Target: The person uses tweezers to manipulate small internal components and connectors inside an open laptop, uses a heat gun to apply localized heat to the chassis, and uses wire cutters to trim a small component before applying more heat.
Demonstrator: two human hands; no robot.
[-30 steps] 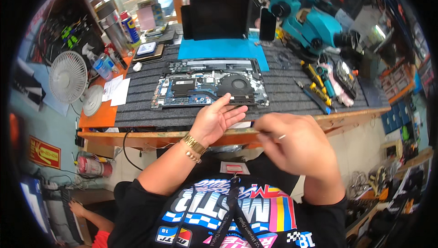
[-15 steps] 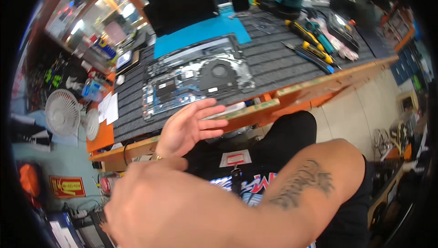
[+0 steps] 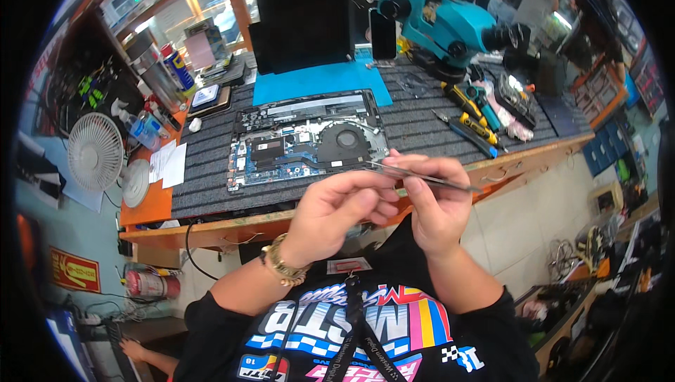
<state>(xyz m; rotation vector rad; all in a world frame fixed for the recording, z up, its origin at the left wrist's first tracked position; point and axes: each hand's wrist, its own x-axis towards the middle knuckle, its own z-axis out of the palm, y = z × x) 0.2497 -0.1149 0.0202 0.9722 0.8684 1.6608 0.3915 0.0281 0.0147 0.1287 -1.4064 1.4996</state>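
Observation:
My right hand (image 3: 441,206) pinches a pair of thin dark tweezers (image 3: 460,186) between thumb and fingers, their slim tips pointing left. Close beside it, my left hand (image 3: 337,209) is loosely curled, its index finger by the tweezers; whatever its fingers hold, if anything, is hidden. Just beyond both hands lies an opened laptop base (image 3: 299,155) with its blue circuit board (image 3: 281,171) bare. A black round fan (image 3: 344,140) sits on the laptop's right part. Neither hand visibly touches the laptop.
A blue mat (image 3: 320,83) and dark screen (image 3: 302,16) stand behind the laptop. Pliers (image 3: 467,136) and screwdrivers lie right, below a teal microscope (image 3: 450,23). Papers (image 3: 167,164) and a white fan (image 3: 95,150) are left. Another person's hand (image 3: 132,349) shows at lower left.
My right arm, which crossed over to the left in front of me, has swung back right, and its hand now shows tweezers. My left hand went from spread fingers to curled ones. The view shifted.

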